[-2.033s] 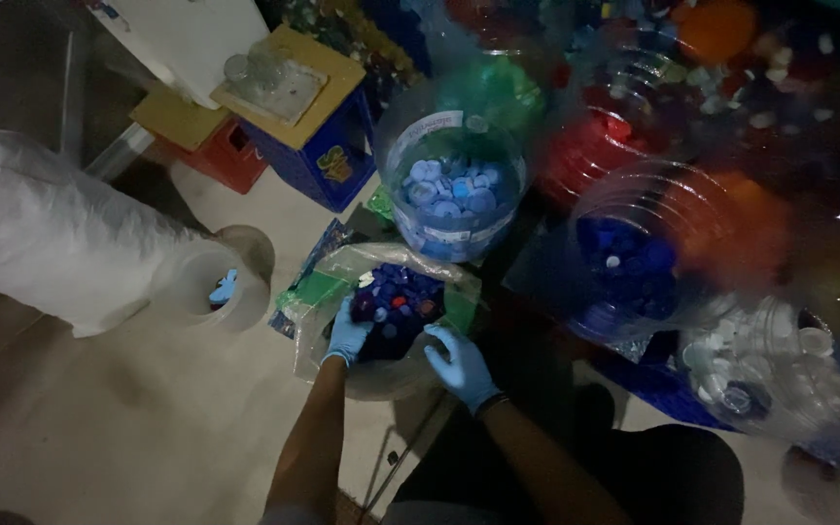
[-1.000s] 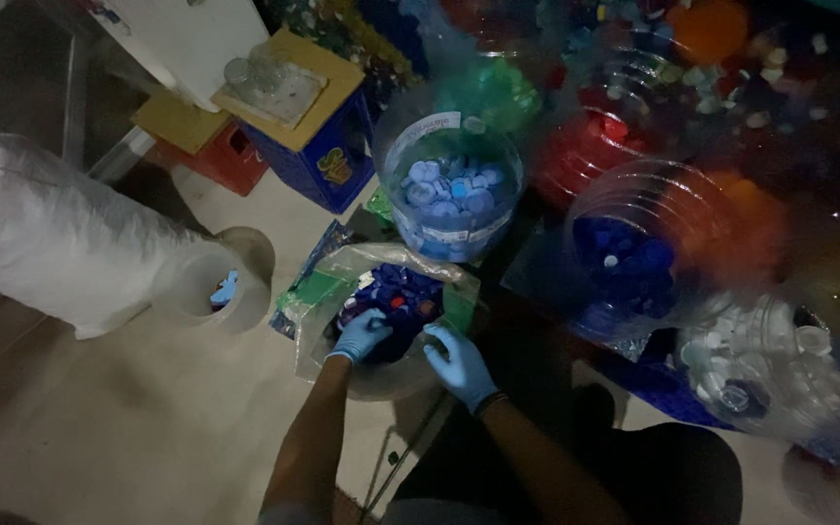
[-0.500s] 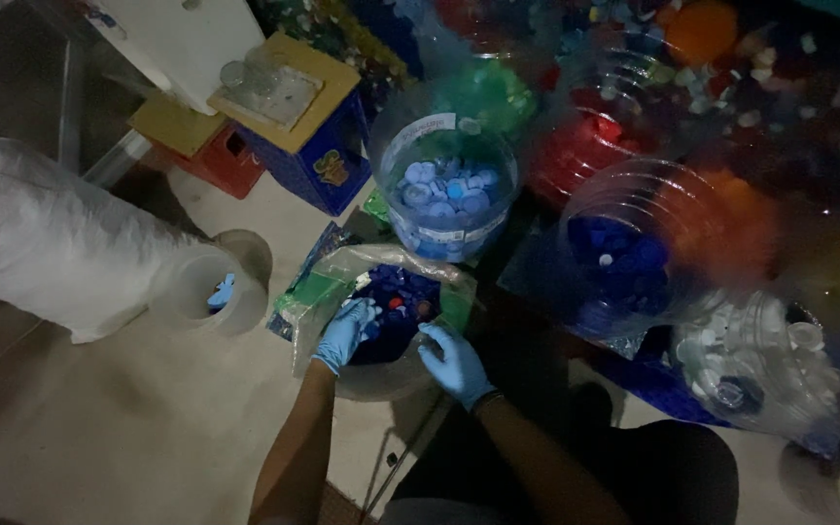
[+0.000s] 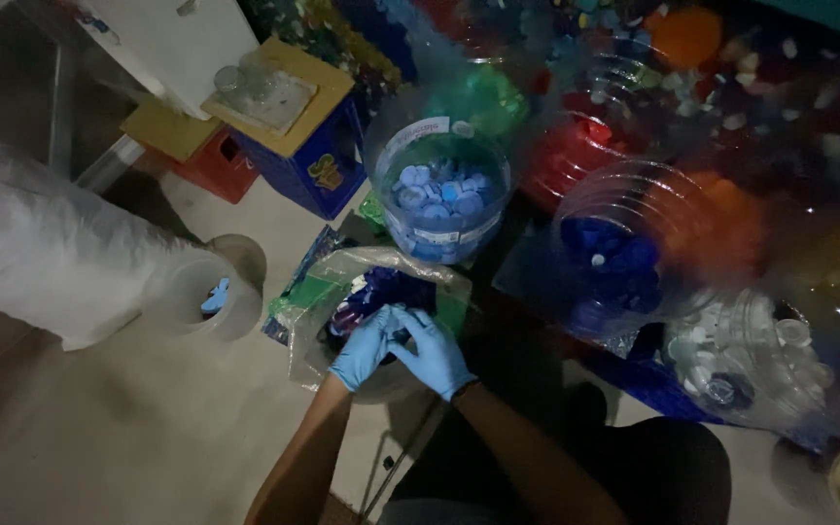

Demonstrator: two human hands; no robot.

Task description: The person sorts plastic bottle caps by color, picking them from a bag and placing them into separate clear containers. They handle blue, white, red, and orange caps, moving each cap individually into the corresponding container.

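While sunk into the clear bag [image 4: 342, 292] of dark blue caps [image 4: 381, 292], meet side by side: left hand [image 4: 362, 352] and right hand [image 4: 432, 355], both in light blue gloves, touching each other at the fingertips. Left fingers curled over the caps at the bag's near edge; right fingers loosely bent, thumb toward the left hand (whether anything is pinched between them cannot be told in the dim light). Behind the bag, just beyond it: clear tub [image 4: 437, 185] of pale blue caps. To the right of the bag, apart from it: tilted clear jar [image 4: 614, 253] holding dark blue caps, and farther right another jar [image 4: 751, 360] of white caps. Left of the bag, near it: small white cup [image 4: 208, 301] beside a large white sack [image 4: 41, 243].
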